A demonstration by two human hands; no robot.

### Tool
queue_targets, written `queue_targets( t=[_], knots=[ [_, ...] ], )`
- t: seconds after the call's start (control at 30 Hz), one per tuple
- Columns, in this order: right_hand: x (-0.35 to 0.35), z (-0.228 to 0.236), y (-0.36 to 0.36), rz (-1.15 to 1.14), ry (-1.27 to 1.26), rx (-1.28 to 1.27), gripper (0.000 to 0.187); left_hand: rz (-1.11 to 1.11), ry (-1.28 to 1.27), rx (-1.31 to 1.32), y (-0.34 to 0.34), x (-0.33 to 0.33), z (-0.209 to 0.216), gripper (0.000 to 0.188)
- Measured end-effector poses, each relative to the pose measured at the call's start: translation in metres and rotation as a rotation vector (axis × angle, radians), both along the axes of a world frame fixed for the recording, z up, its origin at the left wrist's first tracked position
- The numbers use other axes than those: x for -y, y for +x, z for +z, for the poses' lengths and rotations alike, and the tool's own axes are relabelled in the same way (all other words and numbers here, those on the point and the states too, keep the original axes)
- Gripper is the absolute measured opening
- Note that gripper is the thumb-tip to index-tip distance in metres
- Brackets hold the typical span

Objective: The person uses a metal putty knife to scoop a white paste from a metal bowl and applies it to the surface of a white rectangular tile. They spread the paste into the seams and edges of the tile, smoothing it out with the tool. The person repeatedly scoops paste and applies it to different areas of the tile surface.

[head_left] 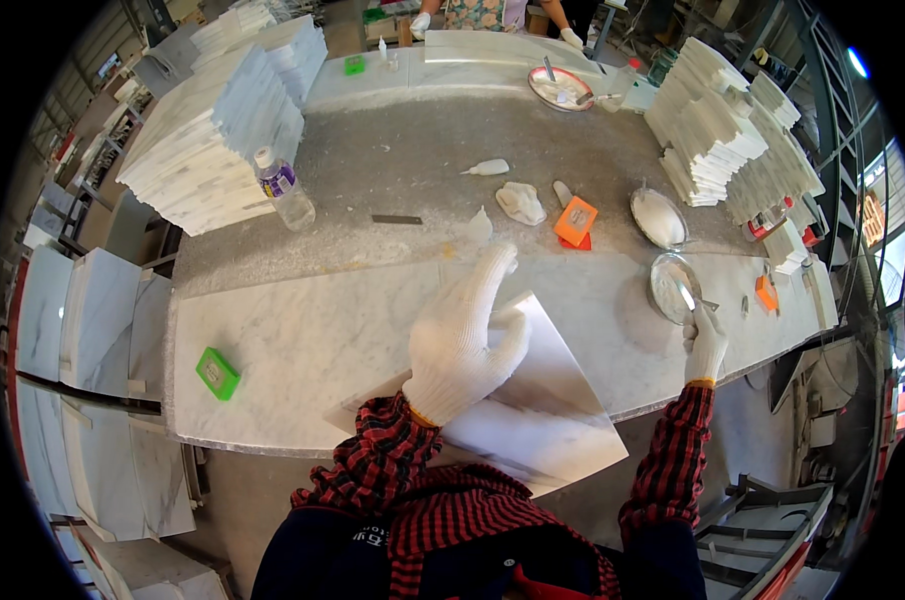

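Note:
My left hand [458, 350], in a white knit glove, is at the upper edge of a grey-and-white marble tile [563, 420]. The thumb lies over the tile's face, and the fingers reach past its edge. This tile juts out over the front of the bench toward my body. My gloved right hand [708, 345] grips a spatula [687, 296] whose blade dips into a round metal bowl [665, 283]. The handle is mostly hidden in the glove. Just beyond stands a second bowl [659, 218] filled with white material.
Marble slabs [273, 340] line the bench front. A green box [218, 373] lies left; orange boxes [577, 216] lie right. A crumpled white cloth [522, 203], squeeze bottle [490, 167] and plastic bottle [291, 195] stand farther back. Tile stacks [213, 130] flank both sides. Another person's gloved hand [421, 25] shows opposite.

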State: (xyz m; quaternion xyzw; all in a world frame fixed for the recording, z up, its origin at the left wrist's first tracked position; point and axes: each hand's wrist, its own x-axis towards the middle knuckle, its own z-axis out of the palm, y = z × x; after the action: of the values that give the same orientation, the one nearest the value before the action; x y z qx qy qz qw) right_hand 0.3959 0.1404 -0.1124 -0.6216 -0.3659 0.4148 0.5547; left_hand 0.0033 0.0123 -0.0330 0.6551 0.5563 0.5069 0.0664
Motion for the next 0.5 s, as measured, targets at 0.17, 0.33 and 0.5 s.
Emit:
queue_targets(
  t=[0.17, 0.33, 0.5],
  knots=[
    [-0.014, -0.012, 0.007, -0.003, 0.042, 1.336, 0.026, -0.036, -0.107, -0.045, -0.006, 0.003, 0.005, 0.078],
    [-0.007, -0.003, 0.004, -0.002, 0.167, 1.101, 0.027, -0.054, -0.155, 0.007, -0.001, 0.000, 0.001, 0.083],
    [0.033, 0.023, -0.063, 0.124, 0.065, 0.113, 0.026, -0.051, -0.180, 0.076, -0.002, 0.000, -0.005, 0.086]
  ],
)
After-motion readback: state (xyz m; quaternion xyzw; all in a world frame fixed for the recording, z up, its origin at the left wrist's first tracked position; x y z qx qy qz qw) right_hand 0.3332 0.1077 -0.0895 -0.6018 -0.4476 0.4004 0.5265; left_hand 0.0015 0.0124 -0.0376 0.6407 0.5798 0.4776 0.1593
